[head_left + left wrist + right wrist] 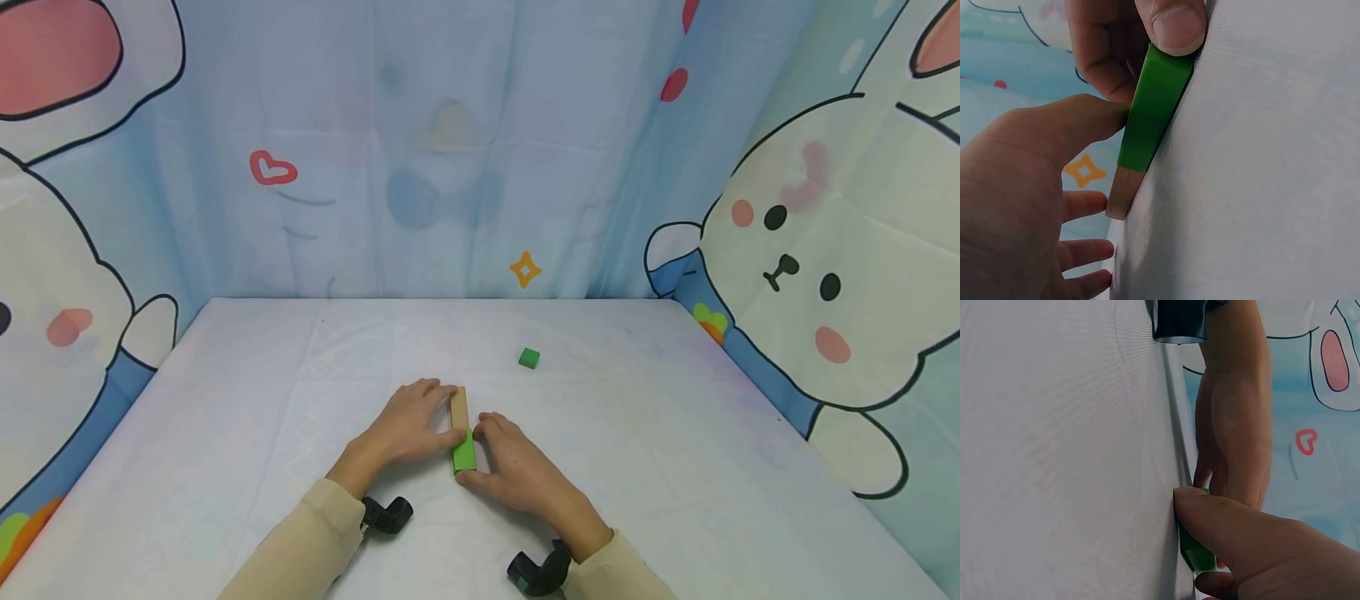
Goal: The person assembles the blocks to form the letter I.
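Observation:
A green block (464, 457) and a plain wooden block (459, 407) lie end to end on the white table, the green one nearer. From the left side, my left hand (408, 425) reaches in with fairly straight fingers; its thumb touches the green block's side and its index finger the wooden block. My right hand (521, 467) holds the green block, thumb on its near end and fingers bent along the right side. In the right wrist view, the right thumb (1235, 525) covers part of the green block (1197, 553).
A small green cube (529, 358) sits farther back on the white tablecloth (315, 375), right of the hands. Behind the table's back edge hangs a light blue curtain (337, 225) with cartoon rabbits. Black cameras (388, 515) are strapped to both wrists.

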The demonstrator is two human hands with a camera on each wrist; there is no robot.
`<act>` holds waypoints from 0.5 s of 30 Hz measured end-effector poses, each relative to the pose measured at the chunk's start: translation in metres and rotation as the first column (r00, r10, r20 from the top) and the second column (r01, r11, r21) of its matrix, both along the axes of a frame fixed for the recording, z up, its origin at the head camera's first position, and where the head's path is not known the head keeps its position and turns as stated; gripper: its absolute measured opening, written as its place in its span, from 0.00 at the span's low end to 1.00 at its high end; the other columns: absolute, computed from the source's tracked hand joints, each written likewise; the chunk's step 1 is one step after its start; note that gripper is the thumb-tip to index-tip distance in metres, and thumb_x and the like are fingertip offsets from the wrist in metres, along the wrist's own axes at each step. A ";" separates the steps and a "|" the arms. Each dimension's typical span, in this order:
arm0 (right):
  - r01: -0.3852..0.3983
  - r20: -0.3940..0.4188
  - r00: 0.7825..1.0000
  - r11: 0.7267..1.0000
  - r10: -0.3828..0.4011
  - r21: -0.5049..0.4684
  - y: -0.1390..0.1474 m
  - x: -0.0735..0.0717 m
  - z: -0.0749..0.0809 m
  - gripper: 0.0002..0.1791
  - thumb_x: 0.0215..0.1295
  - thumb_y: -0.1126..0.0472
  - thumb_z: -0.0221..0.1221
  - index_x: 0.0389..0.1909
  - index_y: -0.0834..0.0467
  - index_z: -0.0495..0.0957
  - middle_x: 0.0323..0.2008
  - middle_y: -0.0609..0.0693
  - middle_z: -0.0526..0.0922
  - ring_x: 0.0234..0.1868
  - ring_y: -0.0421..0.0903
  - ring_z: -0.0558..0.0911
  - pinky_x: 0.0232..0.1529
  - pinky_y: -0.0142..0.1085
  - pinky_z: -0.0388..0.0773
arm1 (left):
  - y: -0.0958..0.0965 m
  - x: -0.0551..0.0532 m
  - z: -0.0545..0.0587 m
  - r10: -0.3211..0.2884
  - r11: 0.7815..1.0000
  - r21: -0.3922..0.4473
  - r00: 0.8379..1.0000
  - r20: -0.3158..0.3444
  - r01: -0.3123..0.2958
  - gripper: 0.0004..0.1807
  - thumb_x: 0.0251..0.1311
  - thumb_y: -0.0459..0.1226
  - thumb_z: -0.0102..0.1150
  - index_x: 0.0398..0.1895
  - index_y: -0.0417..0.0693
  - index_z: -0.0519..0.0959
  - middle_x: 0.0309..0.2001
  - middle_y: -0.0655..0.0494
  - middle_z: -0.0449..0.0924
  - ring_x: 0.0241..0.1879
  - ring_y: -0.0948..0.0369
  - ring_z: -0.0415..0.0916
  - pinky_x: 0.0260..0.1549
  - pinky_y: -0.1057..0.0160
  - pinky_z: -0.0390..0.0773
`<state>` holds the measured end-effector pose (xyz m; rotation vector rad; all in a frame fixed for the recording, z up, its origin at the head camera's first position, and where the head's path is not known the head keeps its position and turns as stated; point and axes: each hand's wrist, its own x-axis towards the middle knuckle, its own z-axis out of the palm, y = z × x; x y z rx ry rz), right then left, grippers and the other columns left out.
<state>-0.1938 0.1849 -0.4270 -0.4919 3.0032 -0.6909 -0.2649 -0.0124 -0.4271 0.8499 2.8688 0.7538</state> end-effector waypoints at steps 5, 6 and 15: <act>0.009 0.007 1.000 1.000 -0.009 -0.003 0.001 0.000 -0.001 0.33 0.63 0.44 0.71 0.59 0.62 0.75 0.71 0.64 0.71 0.74 0.60 0.69 0.73 0.55 0.70 | 0.001 0.003 0.000 -0.009 1.000 -0.011 1.000 0.014 0.010 0.40 0.65 0.58 0.61 0.77 0.52 0.67 0.77 0.41 0.64 0.78 0.43 0.58 0.77 0.42 0.57; 0.009 0.008 1.000 1.000 -0.009 -0.005 0.001 0.000 -0.001 0.33 0.63 0.44 0.71 0.59 0.62 0.75 0.71 0.64 0.71 0.75 0.61 0.69 0.73 0.55 0.70 | 0.001 0.003 0.000 -0.012 1.000 -0.015 1.000 0.012 0.013 0.40 0.66 0.58 0.60 0.77 0.52 0.67 0.76 0.41 0.64 0.78 0.43 0.58 0.77 0.42 0.57; -0.003 0.015 1.000 1.000 0.003 -0.004 0.001 0.001 0.002 0.33 0.63 0.44 0.71 0.60 0.62 0.75 0.72 0.64 0.71 0.76 0.61 0.68 0.73 0.56 0.69 | 0.000 0.005 0.000 -0.019 0.999 -0.046 1.000 -0.006 0.018 0.40 0.67 0.58 0.60 0.77 0.51 0.68 0.75 0.43 0.66 0.78 0.43 0.59 0.78 0.42 0.56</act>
